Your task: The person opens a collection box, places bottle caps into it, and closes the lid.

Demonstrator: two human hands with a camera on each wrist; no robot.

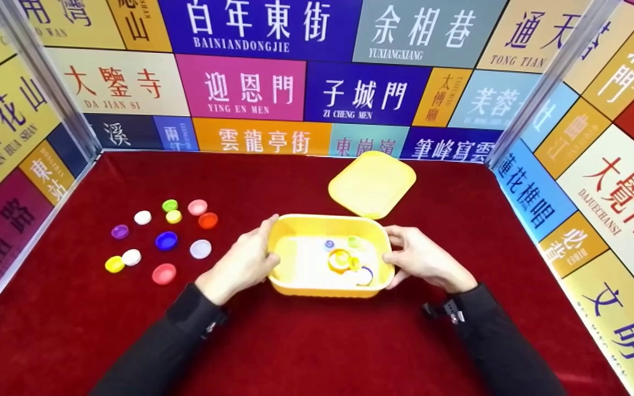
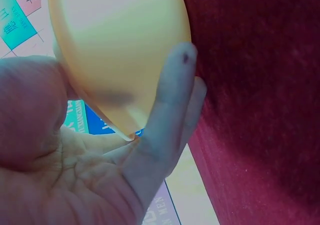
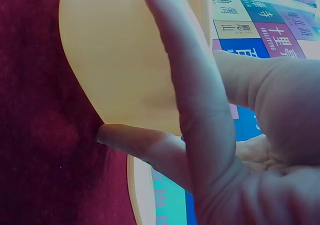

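Box (image 1: 322,289) held by both ends.
Left hand (image 1: 246,256) and right hand (image 1: 424,257) half-closed on it, we judge for balancing the caps (image 1: 362,276) inside.

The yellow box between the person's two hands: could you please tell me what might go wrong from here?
The yellow box has no cover on, and small pieces lie loose inside, so tipping it could spill them.

Those pieces sit mostly toward the right hand, so they might slide about if that end dips.

The pale lavender cap lies close to the left hand; a sideways move could knock it.
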